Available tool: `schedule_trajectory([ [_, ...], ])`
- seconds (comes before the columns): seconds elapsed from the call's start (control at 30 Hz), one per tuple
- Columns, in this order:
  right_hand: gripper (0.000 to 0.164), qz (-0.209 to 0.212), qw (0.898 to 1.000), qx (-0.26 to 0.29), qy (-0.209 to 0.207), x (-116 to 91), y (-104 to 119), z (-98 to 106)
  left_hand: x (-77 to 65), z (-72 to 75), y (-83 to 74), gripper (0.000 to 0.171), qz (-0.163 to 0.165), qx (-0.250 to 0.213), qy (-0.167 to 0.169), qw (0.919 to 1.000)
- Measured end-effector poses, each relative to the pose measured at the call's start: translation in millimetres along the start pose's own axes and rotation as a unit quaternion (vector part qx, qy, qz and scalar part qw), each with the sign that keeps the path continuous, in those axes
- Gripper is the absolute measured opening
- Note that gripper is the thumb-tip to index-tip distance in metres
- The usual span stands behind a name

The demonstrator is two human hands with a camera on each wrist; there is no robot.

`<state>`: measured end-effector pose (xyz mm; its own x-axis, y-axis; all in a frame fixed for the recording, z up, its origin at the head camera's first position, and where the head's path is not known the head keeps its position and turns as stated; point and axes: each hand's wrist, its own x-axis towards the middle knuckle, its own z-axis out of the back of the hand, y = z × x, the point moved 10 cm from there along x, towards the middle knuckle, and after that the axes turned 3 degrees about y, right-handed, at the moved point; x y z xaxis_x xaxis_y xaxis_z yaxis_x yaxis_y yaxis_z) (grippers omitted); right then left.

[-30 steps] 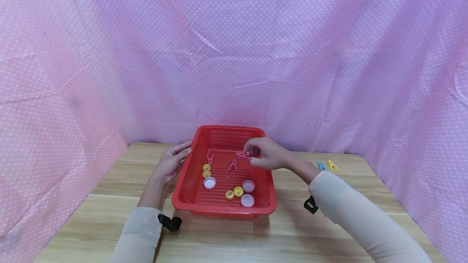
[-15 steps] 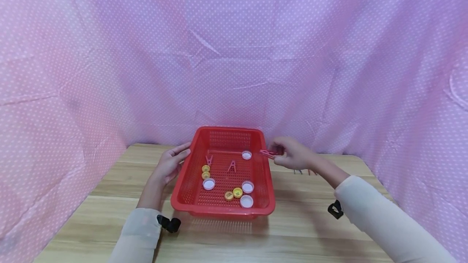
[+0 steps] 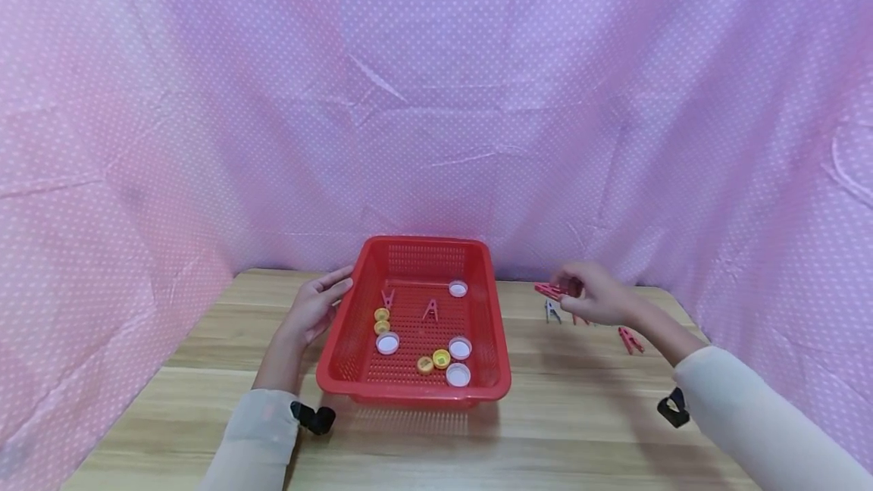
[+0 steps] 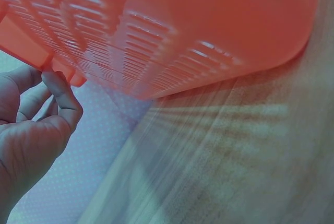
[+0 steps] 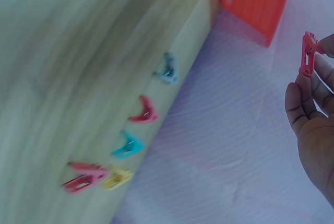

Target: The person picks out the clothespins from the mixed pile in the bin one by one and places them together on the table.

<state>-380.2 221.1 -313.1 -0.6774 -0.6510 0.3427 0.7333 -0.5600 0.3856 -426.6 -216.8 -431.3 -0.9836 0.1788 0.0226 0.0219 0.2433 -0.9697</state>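
A red plastic basket (image 3: 413, 392) stands on the wooden table, its left rim pinched between the thumb and fingers of my left hand (image 3: 310, 314). In the left wrist view that hand (image 4: 39, 130) grips the rim from outside, beside the slotted wall (image 4: 151, 31). Right of the basket, my right hand (image 3: 596, 296) holds a red clothespin (image 3: 547, 291) in the air; the right wrist view shows this clothespin (image 5: 308, 54) at the fingertips. Inside the basket lie two pink clothespins (image 3: 431, 311), several yellow caps (image 3: 442, 358) and several white round lids (image 3: 458, 375).
On the table's right side lie a grey clothespin (image 5: 168, 70), a red clothespin (image 5: 146, 111), a blue clothespin (image 5: 128, 145), a yellow clothespin (image 5: 118, 178) and a larger pinkish-red one. A pink dotted curtain (image 3: 436, 112) hangs behind the table.
My right hand has moved right, from above the basket to over the table, carrying the red clothespin. The white lid at the basket's far right has come into view. My left hand stays put.
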Motion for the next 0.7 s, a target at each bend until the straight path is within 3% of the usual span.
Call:
schedule_trajectory([
  [0.27,0.020,-0.072,0.997,-0.003,-0.005,-43.0,-32.6,-3.7,2.4,0.9,3.3,0.056,-0.001,-0.004,-0.003,1.0000],
  [0.47,0.015,-0.096,0.995,-0.002,-0.018,-75.4,-54.9,-7.4,5.1,-1.8,4.7,0.058,-0.002,-0.013,0.007,0.9999],
  [0.7,0.015,-0.134,0.989,-0.062,-0.018,-98.9,-72.3,-15.6,3.6,2.8,3.5,0.057,0.000,-0.008,-0.001,1.0000],
])
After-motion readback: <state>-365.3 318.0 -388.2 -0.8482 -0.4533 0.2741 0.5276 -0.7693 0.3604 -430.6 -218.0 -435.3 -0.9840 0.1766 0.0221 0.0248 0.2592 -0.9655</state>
